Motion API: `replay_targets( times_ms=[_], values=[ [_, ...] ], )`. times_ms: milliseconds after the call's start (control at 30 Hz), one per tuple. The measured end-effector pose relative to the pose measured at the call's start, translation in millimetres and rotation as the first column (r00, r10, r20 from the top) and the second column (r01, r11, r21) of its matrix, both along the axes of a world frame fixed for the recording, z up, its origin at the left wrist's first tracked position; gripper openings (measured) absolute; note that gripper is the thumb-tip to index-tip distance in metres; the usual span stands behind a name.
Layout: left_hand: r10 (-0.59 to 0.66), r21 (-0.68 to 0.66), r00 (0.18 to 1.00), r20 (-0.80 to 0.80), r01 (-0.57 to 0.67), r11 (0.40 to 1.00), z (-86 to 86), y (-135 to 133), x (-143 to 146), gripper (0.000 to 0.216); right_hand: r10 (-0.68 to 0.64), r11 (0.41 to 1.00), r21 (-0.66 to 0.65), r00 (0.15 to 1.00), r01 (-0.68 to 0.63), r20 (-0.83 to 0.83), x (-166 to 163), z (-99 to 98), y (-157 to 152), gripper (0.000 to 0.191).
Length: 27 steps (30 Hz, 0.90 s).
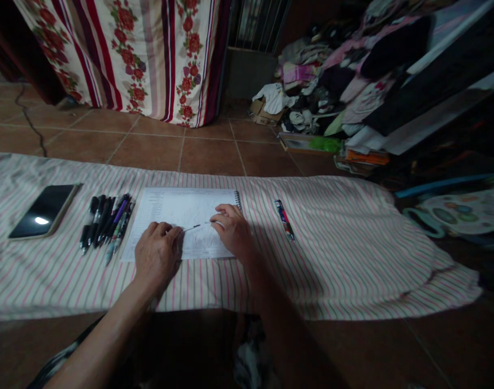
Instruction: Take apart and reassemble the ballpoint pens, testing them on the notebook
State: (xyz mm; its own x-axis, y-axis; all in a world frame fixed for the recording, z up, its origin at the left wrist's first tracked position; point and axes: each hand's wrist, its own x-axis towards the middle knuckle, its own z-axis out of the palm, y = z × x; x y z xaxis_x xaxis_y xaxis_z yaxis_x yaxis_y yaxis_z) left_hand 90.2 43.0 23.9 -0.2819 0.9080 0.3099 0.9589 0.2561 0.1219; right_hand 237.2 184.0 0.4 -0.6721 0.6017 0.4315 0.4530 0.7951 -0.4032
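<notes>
My left hand (pixel 158 254) and my right hand (pixel 231 229) rest on a white spiral notebook page (pixel 182 208) printed with faint lines. A thin dark-tipped pen (pixel 194 227) runs between their fingertips, and both hands seem to pinch it. The hands hide the lower middle of the page. Left of the notebook lies a row of several pens (pixel 107 222), close to my left hand. A black smartphone (pixel 43 212) lies further left, its screen reflecting a light. A single blue and red pen (pixel 285 220) lies right of my right hand. All of these lie on a pink-striped cloth (pixel 340 254).
Brown floor tiles (pixel 210 155) surround the cloth. A floral striped fabric (pixel 125 54) hangs at the back. At the back right is a heap of clothes (pixel 324 81) with a cardboard box (pixel 265 112). A printed play mat (pixel 445 213) lies at the right.
</notes>
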Motion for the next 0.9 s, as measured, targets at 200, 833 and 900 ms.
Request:
replay_targets(
  times_ms=[200,833,900],
  values=[
    [0.053,0.01,0.998,0.016,-0.053,0.999,0.2,1,-5,0.027,-0.016,1.0,-0.006,1.0,0.016,0.015,-1,1.0,-1,0.013],
    [0.119,0.054,0.921,0.371,-0.149,0.987,-8.1,8,0,0.031,-0.014,0.987,-0.162,0.992,-0.007,-0.124,-10,22.6,-14,0.014],
    [0.14,0.076,0.883,0.447,-0.193,0.978,-8.9,10,1,0.03,-0.025,0.958,-0.287,0.99,-0.015,-0.138,-13,24.4,-18,0.015]
  ],
)
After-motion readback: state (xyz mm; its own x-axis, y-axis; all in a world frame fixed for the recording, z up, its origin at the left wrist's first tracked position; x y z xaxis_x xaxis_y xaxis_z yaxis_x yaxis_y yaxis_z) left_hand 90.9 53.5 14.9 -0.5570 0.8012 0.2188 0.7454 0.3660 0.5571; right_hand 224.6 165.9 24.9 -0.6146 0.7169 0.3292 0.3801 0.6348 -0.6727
